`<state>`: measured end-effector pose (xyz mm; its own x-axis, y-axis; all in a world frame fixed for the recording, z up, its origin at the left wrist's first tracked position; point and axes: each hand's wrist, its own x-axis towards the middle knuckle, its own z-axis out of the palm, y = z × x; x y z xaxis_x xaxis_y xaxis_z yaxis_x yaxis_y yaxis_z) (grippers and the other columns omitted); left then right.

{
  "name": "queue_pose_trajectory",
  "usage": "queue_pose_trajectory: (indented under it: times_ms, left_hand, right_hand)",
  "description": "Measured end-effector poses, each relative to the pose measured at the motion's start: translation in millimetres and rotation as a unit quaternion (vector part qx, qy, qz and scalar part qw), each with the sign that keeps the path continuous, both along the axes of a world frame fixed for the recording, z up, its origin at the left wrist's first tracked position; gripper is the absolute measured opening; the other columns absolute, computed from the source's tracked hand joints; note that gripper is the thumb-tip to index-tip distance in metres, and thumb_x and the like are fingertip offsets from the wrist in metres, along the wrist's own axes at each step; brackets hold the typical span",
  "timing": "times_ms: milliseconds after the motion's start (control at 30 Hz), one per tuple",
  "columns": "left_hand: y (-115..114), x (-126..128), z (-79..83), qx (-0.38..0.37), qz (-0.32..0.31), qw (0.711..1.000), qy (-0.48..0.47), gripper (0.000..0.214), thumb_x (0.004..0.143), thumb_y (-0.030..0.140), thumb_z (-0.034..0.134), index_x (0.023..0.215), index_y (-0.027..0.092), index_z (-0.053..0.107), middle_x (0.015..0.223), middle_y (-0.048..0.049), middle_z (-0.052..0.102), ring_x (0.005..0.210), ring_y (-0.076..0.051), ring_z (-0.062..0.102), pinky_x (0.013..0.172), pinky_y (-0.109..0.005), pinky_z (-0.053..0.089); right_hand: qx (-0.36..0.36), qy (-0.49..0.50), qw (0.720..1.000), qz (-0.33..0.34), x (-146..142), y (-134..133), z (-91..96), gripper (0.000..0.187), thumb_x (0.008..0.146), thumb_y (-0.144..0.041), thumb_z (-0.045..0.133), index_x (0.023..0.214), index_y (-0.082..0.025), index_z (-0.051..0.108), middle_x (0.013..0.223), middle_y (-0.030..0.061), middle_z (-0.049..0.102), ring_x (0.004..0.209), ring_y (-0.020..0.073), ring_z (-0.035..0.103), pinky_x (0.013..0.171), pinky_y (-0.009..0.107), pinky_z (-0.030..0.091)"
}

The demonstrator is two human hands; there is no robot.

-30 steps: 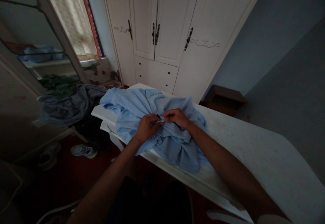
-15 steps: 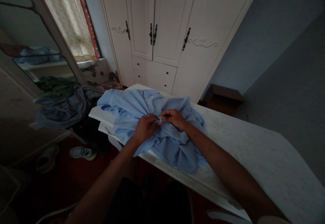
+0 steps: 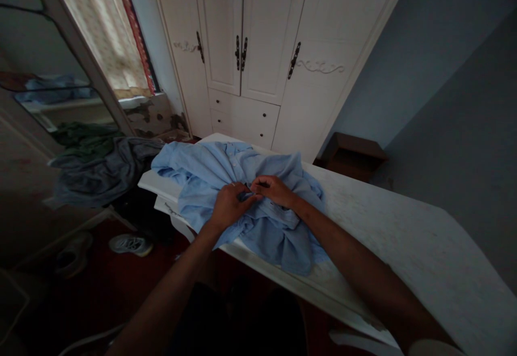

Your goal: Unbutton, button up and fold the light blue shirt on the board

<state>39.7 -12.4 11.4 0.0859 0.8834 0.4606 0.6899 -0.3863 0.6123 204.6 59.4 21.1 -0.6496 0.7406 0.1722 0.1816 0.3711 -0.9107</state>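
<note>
A light blue button-up shirt [image 3: 202,165] lies crumpled on a white table [image 3: 375,227], part of it hanging over the near edge. My left hand [image 3: 232,202] pinches the shirt's fabric near its middle, thumb and fingers closed. Right beside it, my right hand [image 3: 272,190] is also closed on the shirt, its fingertips meeting those of the left. A small dark spot shows between the fingertips; I cannot make out what it is. Small buttons dot the strip of cloth above the hands.
Left of the table is a heap of grey and green clothes [image 3: 100,165], with a mirror [image 3: 60,65] behind. A sneaker [image 3: 130,244] rests on the red floor. At the back stand a white wardrobe [image 3: 226,33] and a brown box-like cabinet [image 3: 355,154].
Both hands have drawn closer together, so their fingertips now meet over the shirt. The right hand has shifted slightly left. The view has moved a little.
</note>
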Motion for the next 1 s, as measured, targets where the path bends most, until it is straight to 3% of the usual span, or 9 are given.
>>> queue_pose_trajectory:
  times_ms: [267, 733, 1000]
  left_hand:
    - [5.4, -6.2, -3.8, -0.001, -0.037, 0.999, -0.015, 0.018, 0.084, 0.034, 0.061, 0.080, 0.020, 0.071, 0.079, -0.0033, 0.070, 0.078, -0.019, 0.065, 0.075, -0.030, 0.047]
    - [5.7, -8.4, -3.0, -0.023, -0.068, 0.997, -0.042, 0.020, 0.085, 0.033, 0.058, 0.083, 0.020, 0.072, 0.077, -0.0029, 0.068, 0.075, -0.018, 0.063, 0.072, -0.028, 0.046]
    - [6.9, -8.2, -2.4, -0.045, -0.056, 0.997, -0.031, 0.020, 0.085, 0.032, 0.055, 0.082, 0.020, 0.070, 0.076, -0.0022, 0.067, 0.073, -0.018, 0.062, 0.071, -0.029, 0.046]
  right_hand:
    - [0.066, 0.025, 0.997, -0.027, -4.7, -3.1, -4.9, 0.041, 0.080, -0.056, 0.060, 0.071, -0.016, 0.061, 0.069, -0.0006, 0.060, 0.068, 0.0129, 0.054, 0.068, 0.025, 0.041]
    - [0.010, 0.081, 0.993, -0.081, -6.9, -3.8, -6.8, 0.040, 0.066, -0.055, 0.076, 0.069, -0.016, 0.069, 0.071, 0.0027, 0.069, 0.071, 0.0155, 0.062, 0.070, 0.027, 0.047]
    - [0.014, 0.089, 0.992, -0.088, -8.3, -2.3, -8.8, 0.037, 0.068, -0.053, 0.075, 0.071, -0.017, 0.068, 0.071, 0.0007, 0.068, 0.070, 0.0144, 0.062, 0.068, 0.026, 0.046]
